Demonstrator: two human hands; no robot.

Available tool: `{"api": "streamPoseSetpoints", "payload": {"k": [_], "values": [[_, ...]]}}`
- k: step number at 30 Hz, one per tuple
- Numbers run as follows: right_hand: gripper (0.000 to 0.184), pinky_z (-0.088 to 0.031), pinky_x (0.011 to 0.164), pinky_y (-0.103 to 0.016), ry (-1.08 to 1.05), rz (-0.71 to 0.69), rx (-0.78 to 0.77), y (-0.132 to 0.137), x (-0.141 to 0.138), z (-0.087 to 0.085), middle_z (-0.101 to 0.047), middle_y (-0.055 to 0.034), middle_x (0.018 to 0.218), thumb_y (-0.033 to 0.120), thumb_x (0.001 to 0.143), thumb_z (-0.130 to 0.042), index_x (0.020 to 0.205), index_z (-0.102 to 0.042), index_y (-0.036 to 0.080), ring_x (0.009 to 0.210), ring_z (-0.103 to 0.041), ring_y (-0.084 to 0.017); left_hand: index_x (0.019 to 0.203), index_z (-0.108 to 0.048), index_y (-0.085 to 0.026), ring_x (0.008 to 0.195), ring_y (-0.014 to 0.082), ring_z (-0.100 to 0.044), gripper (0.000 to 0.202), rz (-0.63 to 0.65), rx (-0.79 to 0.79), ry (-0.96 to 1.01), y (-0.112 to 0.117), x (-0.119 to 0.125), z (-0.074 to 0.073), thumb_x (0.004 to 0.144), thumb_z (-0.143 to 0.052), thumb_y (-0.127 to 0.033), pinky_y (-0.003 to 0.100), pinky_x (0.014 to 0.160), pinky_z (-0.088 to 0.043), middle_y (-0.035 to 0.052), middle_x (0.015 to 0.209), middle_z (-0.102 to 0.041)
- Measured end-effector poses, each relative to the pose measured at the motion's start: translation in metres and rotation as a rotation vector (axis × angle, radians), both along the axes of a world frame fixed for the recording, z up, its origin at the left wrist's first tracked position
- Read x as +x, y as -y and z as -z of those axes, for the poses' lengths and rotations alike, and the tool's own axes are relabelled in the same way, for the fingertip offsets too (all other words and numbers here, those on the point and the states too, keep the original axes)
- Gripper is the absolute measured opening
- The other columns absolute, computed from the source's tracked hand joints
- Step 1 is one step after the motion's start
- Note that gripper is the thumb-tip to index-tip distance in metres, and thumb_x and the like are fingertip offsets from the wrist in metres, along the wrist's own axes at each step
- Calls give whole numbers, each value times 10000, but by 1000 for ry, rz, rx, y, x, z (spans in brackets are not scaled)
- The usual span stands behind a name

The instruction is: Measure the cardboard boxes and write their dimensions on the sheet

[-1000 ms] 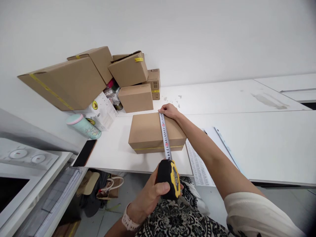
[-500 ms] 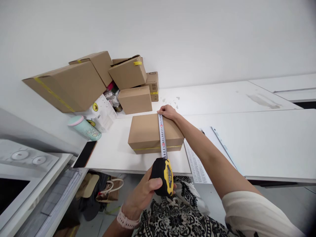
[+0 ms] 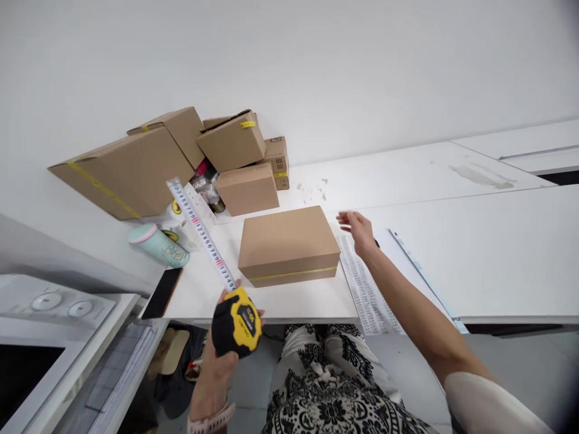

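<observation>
My left hand [image 3: 215, 367] is wrapped round a black and yellow tape measure [image 3: 244, 322] in front of the table's edge. Its white blade [image 3: 203, 235] sticks out stiffly up and to the left, with the free end over the white avocado-print box. A closed brown cardboard box [image 3: 289, 238] with yellow tape along its front side lies on the table, right of the blade and apart from it. Just right of this box, over the printed sheets, my right hand [image 3: 359, 232] is open and empty, its fingers loosely bent.
Several cardboard boxes [image 3: 149, 163] are stacked against the wall at the back left. A mint tumbler [image 3: 158, 244] lies near a dark phone-like slab [image 3: 161, 293]. Printed sheets [image 3: 368, 295] and a clipboard-like board [image 3: 423, 277] lie right of the middle box. A white appliance [image 3: 54, 307] stands at left.
My right hand has let go of the blade's end and moved right, off the box. My left hand has swung the tape measure left, lifting the blade away from the box.
</observation>
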State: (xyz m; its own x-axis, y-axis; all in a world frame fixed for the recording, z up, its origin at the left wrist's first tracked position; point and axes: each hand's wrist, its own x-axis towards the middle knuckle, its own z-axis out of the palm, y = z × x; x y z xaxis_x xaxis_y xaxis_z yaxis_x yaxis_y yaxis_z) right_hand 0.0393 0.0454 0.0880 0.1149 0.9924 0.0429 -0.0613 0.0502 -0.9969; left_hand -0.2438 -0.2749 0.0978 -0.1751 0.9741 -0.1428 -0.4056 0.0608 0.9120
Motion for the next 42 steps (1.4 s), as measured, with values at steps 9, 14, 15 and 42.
{"api": "streamPoseSetpoints", "payload": {"k": [9, 14, 15, 42], "values": [[620, -455, 1114, -503, 97, -546, -21, 103, 19, 23, -551, -33, 1514, 720, 952, -324, 1375, -607, 366, 1401, -497, -289, 1236, -637, -254, 952, 418, -731, 813, -145, 125, 89, -59, -31, 15, 514, -912, -509, 589, 801, -619, 108, 1122, -722], [634, -548, 935, -470, 372, -371, 175, 108, 30, -32, -516, -63, 1518, 654, 890, -554, 1469, -499, 402, 1248, -564, -326, 1218, -644, -207, 1021, 466, -693, 934, -178, 258, 66, -64, -34, -26, 393, -932, -535, 608, 751, -628, 174, 1215, -689], [642, -555, 900, -463, 399, -329, 197, 106, 31, -39, -514, -68, 1511, 639, 887, -565, 1479, -482, 406, 1194, -582, -321, 1221, -643, -204, 1025, 468, -689, 944, -179, 270, 64, -66, -32, -35, 386, -930, -539, 611, 743, -629, 186, 1251, -674], [345, -477, 758, -341, 514, -594, 215, -17, -59, -86, -712, -28, 765, 475, 873, -581, 782, -732, 178, 783, -630, -221, 1489, -437, -204, 1103, 372, -657, 861, 450, -73, 286, -9, 140, -69, 785, -734, -602, 539, 920, -530, 176, 1189, -657]]}}
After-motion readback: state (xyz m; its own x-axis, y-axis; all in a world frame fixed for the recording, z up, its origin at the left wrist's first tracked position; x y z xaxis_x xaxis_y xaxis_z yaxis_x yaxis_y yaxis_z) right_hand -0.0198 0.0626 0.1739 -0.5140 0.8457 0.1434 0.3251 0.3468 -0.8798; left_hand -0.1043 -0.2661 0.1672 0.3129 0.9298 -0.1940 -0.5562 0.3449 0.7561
